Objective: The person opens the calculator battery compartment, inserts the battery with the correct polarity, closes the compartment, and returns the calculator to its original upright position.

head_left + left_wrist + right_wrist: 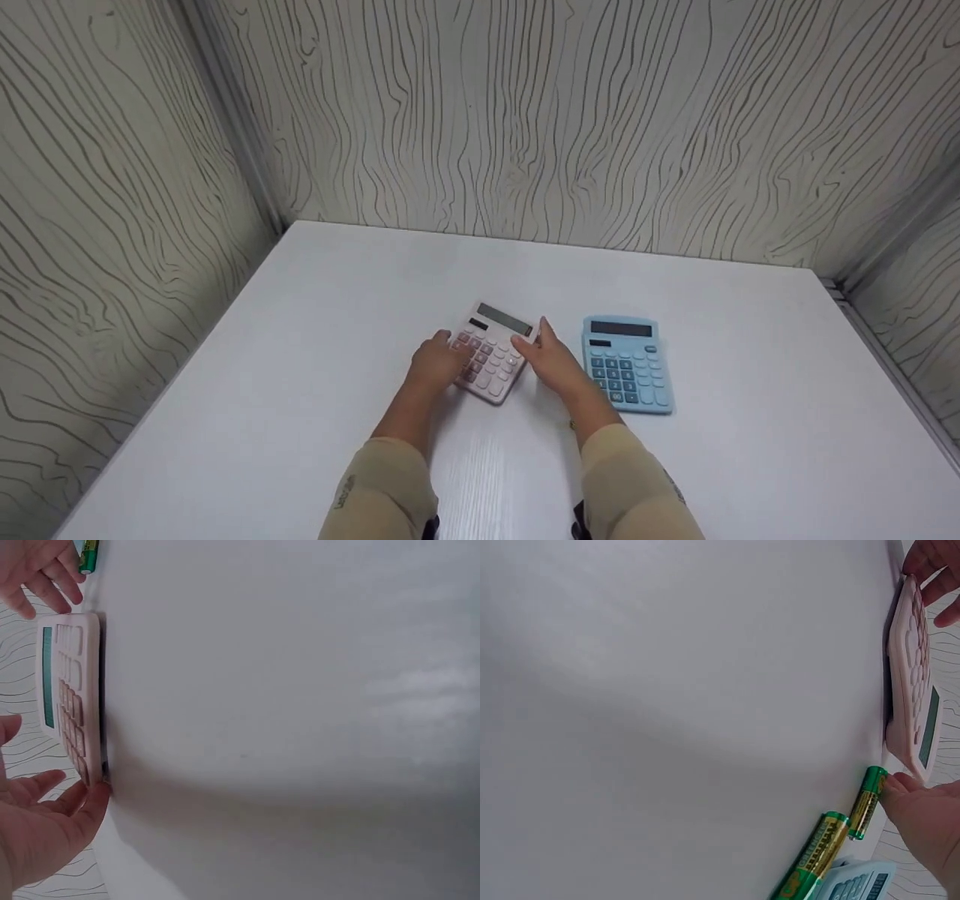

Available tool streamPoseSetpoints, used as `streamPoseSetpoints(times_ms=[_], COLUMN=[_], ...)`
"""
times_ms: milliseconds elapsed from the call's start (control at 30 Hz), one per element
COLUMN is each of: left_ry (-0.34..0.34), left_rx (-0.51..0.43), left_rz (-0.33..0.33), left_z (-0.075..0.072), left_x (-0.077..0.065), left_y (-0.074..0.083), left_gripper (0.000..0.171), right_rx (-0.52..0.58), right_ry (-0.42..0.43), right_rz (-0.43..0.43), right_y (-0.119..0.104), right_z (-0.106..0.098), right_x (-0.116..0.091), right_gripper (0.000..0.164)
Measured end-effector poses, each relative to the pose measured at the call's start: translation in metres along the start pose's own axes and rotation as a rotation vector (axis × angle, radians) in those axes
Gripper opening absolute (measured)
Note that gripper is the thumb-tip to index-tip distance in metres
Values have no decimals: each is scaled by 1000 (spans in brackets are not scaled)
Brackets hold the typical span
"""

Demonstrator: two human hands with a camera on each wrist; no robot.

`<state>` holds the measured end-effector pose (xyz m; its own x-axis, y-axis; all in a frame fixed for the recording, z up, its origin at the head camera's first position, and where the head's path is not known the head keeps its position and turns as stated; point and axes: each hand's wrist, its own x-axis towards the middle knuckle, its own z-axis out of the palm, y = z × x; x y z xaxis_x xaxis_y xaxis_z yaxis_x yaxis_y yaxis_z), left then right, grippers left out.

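Note:
A pink calculator point(491, 352) lies slanted on the white table, screen facing up. My left hand point(439, 364) is at its left edge; in the left wrist view the fingertips meet the calculator's side, while the thumb stands off above the keys. On the other side, my right hand point(555, 364) has its fingers spread by the right edge, with the thumb overlapping the upper right corner in the head view. A green and gold battery point(867, 802) lies right by the right hand's fingertips in the right wrist view. The head view hides it behind the arm.
A blue calculator point(626, 364) lies to the right of my right hand. More green and gold battery surface point(814, 859) shows beside it in the right wrist view. Wood-patterned panels point(480, 120) border the table point(337, 300) at the back and sides.

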<state>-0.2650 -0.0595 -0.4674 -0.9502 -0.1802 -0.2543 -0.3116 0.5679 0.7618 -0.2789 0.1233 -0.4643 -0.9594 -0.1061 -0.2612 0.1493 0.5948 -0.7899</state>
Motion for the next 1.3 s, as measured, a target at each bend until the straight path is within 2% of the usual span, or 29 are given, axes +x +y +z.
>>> streamPoseSetpoints(times_ms=[300,433,600,700,900,1000,1133,1200,1300], left_ry=[25,44,69,71,59,48,28,22,23], left_rx=[31,30,5,-8,-11,-44,-96,-96,-83], left_rz=[2,14,-25,-40,-32,-20,33,61,65], left_z=[3,2,2,2,-1,-4,-7,-8,-11], left_x=[4,4,3,1,-1,-3,-6,-8,-11], left_y=[-1,-1,-2,-1,4,6,9,12,19], left_gripper=[60,56,52,52,53,52,48,47,45], right_rx=[32,38,77,78,48,58,124,158,210], right_ry=[-6,0,10,25,77,108,140,154,162], right_rz=[3,7,8,-2,17,23,32,42,51], right_y=[-6,-9,-11,-12,-14,-15,-16,-16,-16], right_z=[4,3,5,7,6,4,2,1,-1], right_x=[3,2,0,0,0,1,1,0,-1], right_gripper=[99,99,96,92,80,72,61,57,53])
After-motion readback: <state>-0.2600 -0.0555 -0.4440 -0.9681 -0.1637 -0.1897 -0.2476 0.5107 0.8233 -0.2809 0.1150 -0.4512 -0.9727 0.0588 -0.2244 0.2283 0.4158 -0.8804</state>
